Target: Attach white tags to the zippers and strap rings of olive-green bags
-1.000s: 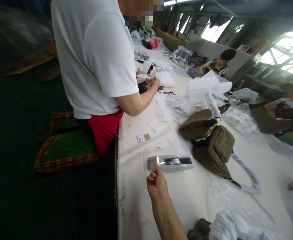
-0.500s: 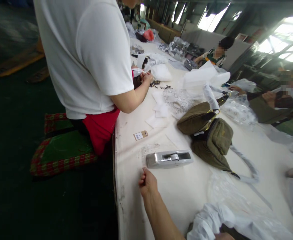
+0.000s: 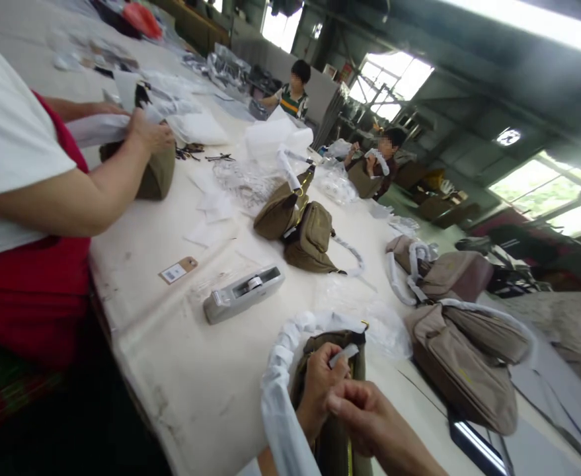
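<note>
An olive-brown bag (image 3: 363,439) with a yellow zipper lies near the bottom of the view, its strap (image 3: 276,377) wrapped in white material. Over its top, my left hand (image 3: 318,390) is closed on a small whitish strip (image 3: 344,356). My right hand (image 3: 369,416) is right beside it, fingers curled and pressed together; whatever they hold is too small to name. A grey tape dispenser (image 3: 244,294) stands on the white table (image 3: 205,377), beyond my hands to the left. Further left lies a brown and white tag (image 3: 178,270).
At the left, a person in a white shirt (image 3: 12,145) handles an olive bag (image 3: 157,173). More olive bags (image 3: 310,238) lie beyond the dispenser, taupe bags (image 3: 461,357) to the right. Clear plastic (image 3: 245,185) is mid-table. Two people (image 3: 290,99) are at the far side.
My left hand has moved from beside the tape dispenser to the bag, and both hands are now together over it. The view has turned right, showing taupe bags.
</note>
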`<state>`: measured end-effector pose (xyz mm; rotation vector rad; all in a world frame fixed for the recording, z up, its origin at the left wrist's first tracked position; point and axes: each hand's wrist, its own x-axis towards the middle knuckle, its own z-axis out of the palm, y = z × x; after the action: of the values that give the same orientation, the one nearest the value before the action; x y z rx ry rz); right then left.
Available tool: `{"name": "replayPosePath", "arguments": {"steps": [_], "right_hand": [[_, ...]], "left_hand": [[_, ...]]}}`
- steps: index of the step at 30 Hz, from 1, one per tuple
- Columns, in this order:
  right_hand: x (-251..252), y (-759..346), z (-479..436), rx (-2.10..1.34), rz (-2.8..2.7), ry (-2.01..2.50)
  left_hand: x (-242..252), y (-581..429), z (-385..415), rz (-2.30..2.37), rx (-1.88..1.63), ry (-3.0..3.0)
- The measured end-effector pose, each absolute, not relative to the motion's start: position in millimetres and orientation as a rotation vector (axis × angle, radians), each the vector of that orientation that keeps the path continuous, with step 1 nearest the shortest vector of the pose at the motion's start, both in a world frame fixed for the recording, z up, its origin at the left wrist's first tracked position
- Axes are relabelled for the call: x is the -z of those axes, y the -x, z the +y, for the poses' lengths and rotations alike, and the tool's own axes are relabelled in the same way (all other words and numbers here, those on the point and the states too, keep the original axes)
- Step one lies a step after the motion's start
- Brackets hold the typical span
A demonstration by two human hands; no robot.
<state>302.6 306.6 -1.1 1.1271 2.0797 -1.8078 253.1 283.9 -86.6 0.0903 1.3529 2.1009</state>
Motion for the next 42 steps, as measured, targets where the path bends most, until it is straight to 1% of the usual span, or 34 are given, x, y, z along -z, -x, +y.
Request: {"name": "replayPosePath", "arguments": {"steps": [3,5,12,18,25,31,35,39,42], "right_hand": [[-18.6,-319.7,351.8,1.412,2.466,-0.873],[-23.9,-316.0,365.1,1.225,2.664,-0.803],[-16.8,-288.4,370.1,0.999,2.796,-0.585],[-16.8,-278.8,380.9,0.625,2.816,-0.609],[-24.1,-262.7,383.1,0.511,2.723,-0.73],[-22.7,-253.5,389.0,0.614,2.503,-0.85],[-20.9,-251.1,392.6,0.678,2.455,-0.847],[-24.3,-246.4,389.0,0.689,2.437,-0.835],[-30.6,-242.8,383.3,0.705,2.426,-0.828]], "left_hand": [[82.0,-247.9,278.1,1.362,-2.098,-0.237],[77.6,-246.9,275.6,1.404,-2.09,-0.281],[72.6,-248.6,276.7,1.427,-2.082,-0.265],[74.7,-250.5,278.6,1.51,-2.054,-0.305],[78.4,-256.3,281.5,1.633,-2.044,-0.364],[83.0,-265.2,284.2,1.771,-2.024,-0.334],[86.2,-270.7,285.5,1.705,-2.115,-0.223],[84.9,-270.5,283.8,1.655,-2.156,-0.296],[83.1,-268.9,283.2,1.476,-2.215,-0.22]]}}
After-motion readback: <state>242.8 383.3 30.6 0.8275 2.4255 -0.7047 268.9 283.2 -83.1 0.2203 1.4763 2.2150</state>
